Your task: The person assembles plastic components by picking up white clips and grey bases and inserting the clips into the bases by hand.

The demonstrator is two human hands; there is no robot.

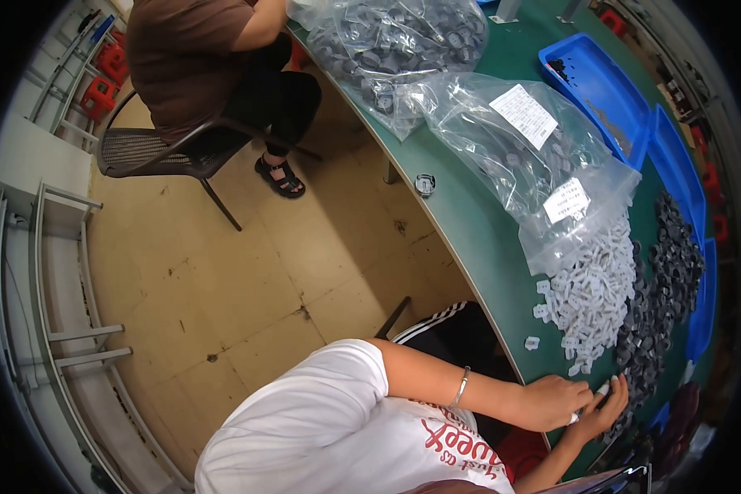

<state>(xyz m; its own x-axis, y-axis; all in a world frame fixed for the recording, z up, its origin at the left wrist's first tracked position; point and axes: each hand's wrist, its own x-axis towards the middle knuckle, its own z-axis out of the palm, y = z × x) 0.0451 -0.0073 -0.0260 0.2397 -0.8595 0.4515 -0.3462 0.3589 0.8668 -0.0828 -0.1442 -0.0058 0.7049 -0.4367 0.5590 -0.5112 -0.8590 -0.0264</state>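
Observation:
My left hand (pixel 554 403), with a bangle (pixel 462 387) on its wrist, reaches over the table's edge with its fingers pinched together. Close against it is my right hand (pixel 603 409), its fingers bent inward. Bits of white show at the fingertips of both hands. Whatever lies between the fingers is too small and covered to make out. Just beyond my hands spreads a heap of small white plastic pieces (pixel 591 300), a single white piece (pixel 533 342) lying apart from it. Beside that heap runs a pile of dark grey parts (pixel 665 284).
A clear bag (pixel 510 156) of grey parts lies behind the white heap. Another full bag (pixel 395 41) stands farther back. Blue trays (pixel 597 95) line the far side of the green table (pixel 461 202), which holds a small round part (pixel 425 185). Another person (pixel 193 70) sits at the upper left.

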